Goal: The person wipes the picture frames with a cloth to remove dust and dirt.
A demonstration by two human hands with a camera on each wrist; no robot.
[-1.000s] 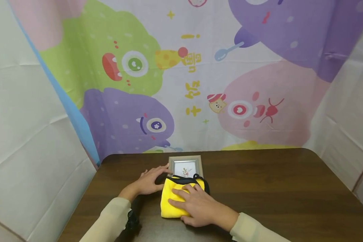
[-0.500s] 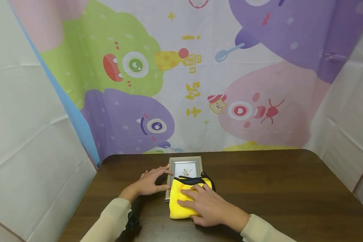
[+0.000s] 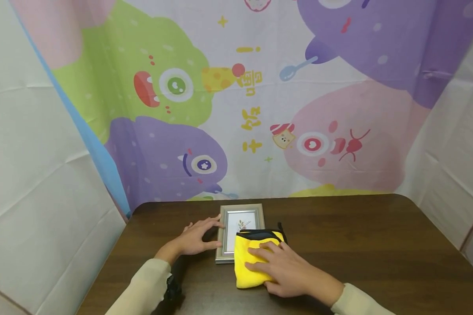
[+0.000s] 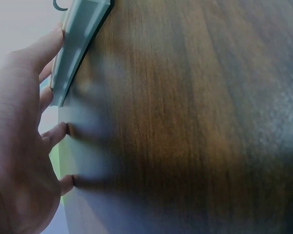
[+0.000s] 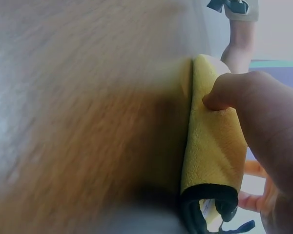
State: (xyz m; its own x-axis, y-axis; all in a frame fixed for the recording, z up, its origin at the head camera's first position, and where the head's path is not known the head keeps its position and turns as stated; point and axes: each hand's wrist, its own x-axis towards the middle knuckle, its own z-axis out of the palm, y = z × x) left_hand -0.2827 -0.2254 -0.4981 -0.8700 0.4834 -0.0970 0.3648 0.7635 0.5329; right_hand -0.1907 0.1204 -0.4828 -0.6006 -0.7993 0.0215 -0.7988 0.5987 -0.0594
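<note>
A picture frame (image 3: 221, 236) lies on the table, silver-edged with a plant print inside. My left hand (image 3: 197, 236) steadies its left side, thumb and fingers spread and touching the border. In the left wrist view, other fingertips (image 4: 63, 130) rest near the tabletop beside it. My right hand (image 3: 289, 269) holds a folded yellow cloth (image 3: 244, 258) with black trim over the frame's lower right part. Its fingers are spread on top; in the right wrist view the thumb (image 5: 219, 100) presses into the cloth's side. The cloth hides that part of the frame.
The dark wooden table (image 3: 358, 236) extends to both sides of the frame. Behind it hangs a cartoon-printed curtain (image 3: 256, 100), with pale sheets (image 3: 43, 153) at the sides. A black strap (image 3: 173, 286) shows by the left sleeve.
My right hand has slid the cloth to the right and slightly nearer, uncovering more of the frame's left side and lower edge. My left hand stays in place.
</note>
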